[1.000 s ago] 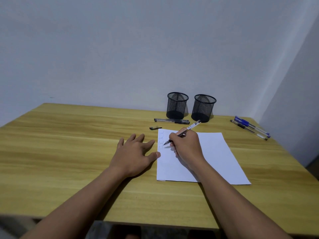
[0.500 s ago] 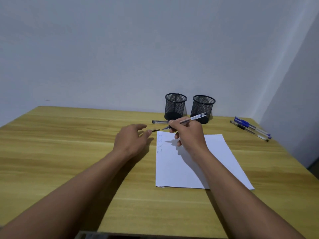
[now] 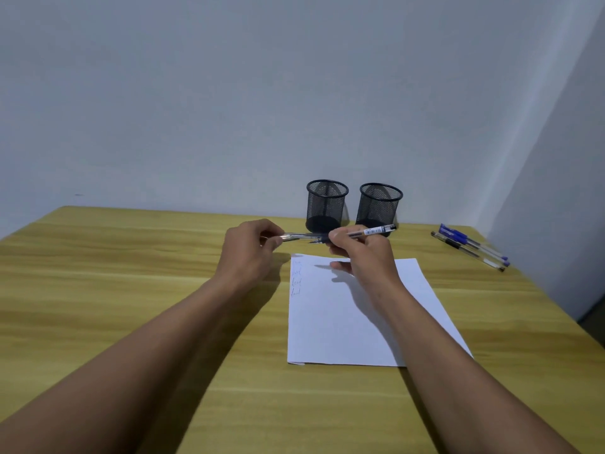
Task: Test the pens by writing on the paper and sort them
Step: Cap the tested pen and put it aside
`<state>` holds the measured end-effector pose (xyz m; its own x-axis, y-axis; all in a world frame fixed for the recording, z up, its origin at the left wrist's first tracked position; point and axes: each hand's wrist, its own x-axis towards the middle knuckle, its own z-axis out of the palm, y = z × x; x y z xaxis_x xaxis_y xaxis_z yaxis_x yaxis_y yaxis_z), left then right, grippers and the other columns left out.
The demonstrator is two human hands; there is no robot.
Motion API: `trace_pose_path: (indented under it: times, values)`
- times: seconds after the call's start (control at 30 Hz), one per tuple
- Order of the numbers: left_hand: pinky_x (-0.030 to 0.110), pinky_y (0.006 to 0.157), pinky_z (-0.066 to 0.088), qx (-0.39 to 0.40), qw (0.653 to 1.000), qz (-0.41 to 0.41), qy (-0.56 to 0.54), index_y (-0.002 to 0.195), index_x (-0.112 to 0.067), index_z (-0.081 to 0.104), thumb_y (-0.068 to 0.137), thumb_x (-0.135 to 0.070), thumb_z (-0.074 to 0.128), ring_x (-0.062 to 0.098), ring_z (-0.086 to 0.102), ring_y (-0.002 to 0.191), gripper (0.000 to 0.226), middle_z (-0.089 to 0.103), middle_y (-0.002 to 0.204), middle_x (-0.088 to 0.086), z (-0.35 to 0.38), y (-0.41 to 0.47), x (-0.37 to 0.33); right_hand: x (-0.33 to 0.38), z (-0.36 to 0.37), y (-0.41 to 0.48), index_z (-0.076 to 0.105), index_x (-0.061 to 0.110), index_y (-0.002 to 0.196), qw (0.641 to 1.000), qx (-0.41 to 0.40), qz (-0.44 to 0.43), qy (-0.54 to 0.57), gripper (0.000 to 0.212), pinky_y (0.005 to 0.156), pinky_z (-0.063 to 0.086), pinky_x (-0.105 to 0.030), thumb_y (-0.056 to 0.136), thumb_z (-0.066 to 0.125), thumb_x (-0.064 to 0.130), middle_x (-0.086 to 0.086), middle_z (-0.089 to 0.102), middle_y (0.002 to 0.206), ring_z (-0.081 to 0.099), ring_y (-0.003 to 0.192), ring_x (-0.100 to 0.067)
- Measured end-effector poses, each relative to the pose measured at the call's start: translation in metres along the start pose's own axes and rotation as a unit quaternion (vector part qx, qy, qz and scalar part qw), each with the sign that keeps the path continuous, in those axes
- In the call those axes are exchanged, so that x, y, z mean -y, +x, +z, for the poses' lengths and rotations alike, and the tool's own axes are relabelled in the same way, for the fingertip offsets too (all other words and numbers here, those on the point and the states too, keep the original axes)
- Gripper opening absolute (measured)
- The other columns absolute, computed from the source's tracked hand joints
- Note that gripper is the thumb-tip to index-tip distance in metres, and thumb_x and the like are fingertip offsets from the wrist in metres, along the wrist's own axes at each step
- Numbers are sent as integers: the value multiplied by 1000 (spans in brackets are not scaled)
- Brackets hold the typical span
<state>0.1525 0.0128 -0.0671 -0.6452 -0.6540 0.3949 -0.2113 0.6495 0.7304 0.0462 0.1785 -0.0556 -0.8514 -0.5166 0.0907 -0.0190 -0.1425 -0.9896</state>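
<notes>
Test scribble done on paper (image 3: 353, 316). My right hand (image 3: 363, 253) grips the pen (image 3: 373, 231) above its far edge; left hand (image 3: 252, 253) pinches what looks like the cap (image 3: 296, 237). Next I judge: recap, drop into a mesh cup (image 3: 326, 204)

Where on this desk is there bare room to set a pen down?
The desk is bare left of the left hand and along the near edge below the paper. It is crowded at the back: two mesh cups, both hands, and the pens far right.
</notes>
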Motion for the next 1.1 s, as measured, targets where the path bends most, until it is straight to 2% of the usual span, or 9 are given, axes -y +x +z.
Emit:
trace_pose_path:
  times: [0.1,0.17,0.27,0.4,0.53,0.67,0.87,0.97,1.1]
  values:
    - [10,69,45,16,999,18,-45,90,-20,76,87,-14,71,-1,66,79,8,74,84,-11,-7,-6,-16,5,1,-5,73,14,84,999,-6,-2,42,8,61,59,-25,91,72,10,-1,73,81,69,80,-12]
    - [7,67,44,21,997,31,-67,90,-19,77,87,-15,73,-4,65,74,7,74,82,-12,-10,-11,-25,10,-1,-9,73,16,82,999,-4,-3,53,9,65,60,-28,90,73,11,1,74,78,70,79,-11]
    - [12,67,47,49,994,45,-92,91,-19,77,87,-15,74,-5,63,67,7,73,77,-13,-14,-16,-39,18,-6,-14,73,15,84,997,17,5,70,7,66,60,-28,89,73,12,-1,75,79,71,81,-13]
    - [29,76,60,77,981,23,-178,92,-17,78,88,-13,73,14,70,77,7,76,83,1,-16,-24,-54,25,-13,-23,74,16,84,996,47,12,74,5,67,59,-29,89,74,14,-1,74,81,71,86,-16]
    - [27,75,60,87,953,-23,-291,92,-10,76,87,-5,72,15,69,78,8,75,86,11,-18,-33,-67,30,-15,-29,74,18,83,993,60,25,102,8,74,59,-31,90,74,16,-3,75,89,71,91,-15]
    - [24,74,59,71,931,-41,-355,91,-7,76,86,-4,73,17,70,74,7,75,80,9,-22,-38,-80,33,-10,-35,75,16,85,983,49,39,170,7,75,59,-31,92,73,15,0,74,83,70,80,-9]
    - [22,74,58,45,929,-41,-364,89,-6,76,84,-2,74,17,72,74,7,77,79,10,-29,-38,-86,37,0,-40,73,15,84,981,47,33,185,9,74,60,-31,93,72,13,5,71,72,69,71,-6]
    - [24,75,59,42,932,-40,-358,88,-6,76,84,-1,74,17,72,74,7,76,79,11,-33,-38,-86,38,3,-41,73,16,87,982,57,36,176,5,74,60,-32,92,72,16,5,72,75,70,73,-4]
    - [26,79,60,50,923,-59,-377,89,-4,75,86,-2,72,14,70,73,5,74,75,5,-34,-40,-81,44,2,-41,73,19,88,985,86,37,146,3,76,59,-33,91,74,18,2,74,84,70,80,-6]
